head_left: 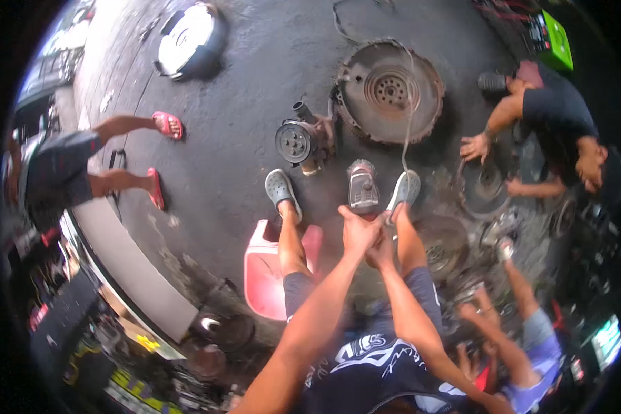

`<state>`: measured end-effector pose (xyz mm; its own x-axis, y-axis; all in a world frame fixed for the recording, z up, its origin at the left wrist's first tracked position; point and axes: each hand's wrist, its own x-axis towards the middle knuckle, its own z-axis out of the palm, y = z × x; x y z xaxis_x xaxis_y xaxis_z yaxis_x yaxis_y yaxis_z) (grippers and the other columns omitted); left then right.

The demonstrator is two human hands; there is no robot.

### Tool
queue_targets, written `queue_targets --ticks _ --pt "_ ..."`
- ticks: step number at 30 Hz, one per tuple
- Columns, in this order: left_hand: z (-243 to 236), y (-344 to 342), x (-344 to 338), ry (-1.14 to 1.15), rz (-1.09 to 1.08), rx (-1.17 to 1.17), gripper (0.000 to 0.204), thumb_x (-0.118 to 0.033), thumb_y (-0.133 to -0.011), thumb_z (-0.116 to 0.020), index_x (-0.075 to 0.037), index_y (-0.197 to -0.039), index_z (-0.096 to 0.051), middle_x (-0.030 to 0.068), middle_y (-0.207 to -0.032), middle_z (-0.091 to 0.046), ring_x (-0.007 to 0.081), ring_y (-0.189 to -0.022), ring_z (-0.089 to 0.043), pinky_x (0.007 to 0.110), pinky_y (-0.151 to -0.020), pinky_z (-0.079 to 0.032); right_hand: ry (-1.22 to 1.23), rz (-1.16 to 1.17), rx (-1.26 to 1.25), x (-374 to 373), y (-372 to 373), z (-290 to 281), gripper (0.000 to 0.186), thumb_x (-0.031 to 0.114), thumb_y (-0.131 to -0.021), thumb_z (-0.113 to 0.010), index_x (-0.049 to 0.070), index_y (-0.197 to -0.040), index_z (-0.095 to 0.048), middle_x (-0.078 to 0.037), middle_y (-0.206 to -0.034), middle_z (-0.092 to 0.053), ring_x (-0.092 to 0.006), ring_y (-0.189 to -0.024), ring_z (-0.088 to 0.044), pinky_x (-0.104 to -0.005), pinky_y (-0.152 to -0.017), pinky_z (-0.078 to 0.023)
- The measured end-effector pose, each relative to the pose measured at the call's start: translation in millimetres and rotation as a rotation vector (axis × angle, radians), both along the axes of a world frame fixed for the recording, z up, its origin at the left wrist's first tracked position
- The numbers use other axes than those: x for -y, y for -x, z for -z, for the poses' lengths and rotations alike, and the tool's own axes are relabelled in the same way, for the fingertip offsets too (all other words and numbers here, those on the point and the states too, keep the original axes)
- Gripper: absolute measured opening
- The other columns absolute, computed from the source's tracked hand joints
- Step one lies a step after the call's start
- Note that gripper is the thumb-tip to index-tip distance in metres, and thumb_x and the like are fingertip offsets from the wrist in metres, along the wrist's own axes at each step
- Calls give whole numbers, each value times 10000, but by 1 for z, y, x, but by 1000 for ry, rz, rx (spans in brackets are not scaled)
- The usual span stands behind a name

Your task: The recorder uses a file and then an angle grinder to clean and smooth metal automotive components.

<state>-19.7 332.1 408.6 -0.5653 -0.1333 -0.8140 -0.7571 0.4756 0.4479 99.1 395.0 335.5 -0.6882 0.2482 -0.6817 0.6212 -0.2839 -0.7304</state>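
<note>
Between my feet, both of my hands are closed on an angle grinder [363, 188] with what looks like a wire brush at its far end. My left hand [359, 231] wraps its near end, thumb on top. Pressed against it, my right hand [382, 247] grips from the other side; some of its fingers are hidden. The brush end points away from me. Just beyond lie a large rusty toothed-edge metal disc [366, 114] and, to its left, a metal pump-like part [297, 142] with a round bolted face. A pale cord [410, 131] crosses the disc toward my right shoe.
A pink plastic seat [261, 272] stands by my left leg. At right, a person [559, 103] leans over a round metal part [472, 196]; another person [531, 352] works lower right. Someone in red sandals [168, 125] stands left. A white round part [186, 43] lies far left.
</note>
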Motion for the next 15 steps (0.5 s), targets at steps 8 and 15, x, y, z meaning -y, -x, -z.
queue_targets --ticks 8,15 --pt "52 -8 129 -306 607 -589 738 -339 -879 -747 0 -1364 -308 286 -1089 -660 407 -929 -701 490 -824 -546 -35 331 166 116 8 32 579 268 -814 -790 14 -1292 -584 -120 -1207 -678 -229 -1091 -664 -357 -924 -528" --pt "96 13 206 -850 562 191 598 -304 -1002 -619 -16 -1466 -375 132 -1284 -553 189 -1227 -516 352 -1054 -402 377 576 -48 120 59 -3 829 58 -613 -714 19 -1400 -459 -126 -1286 -609 -261 -1141 -629 -382 -986 -535"
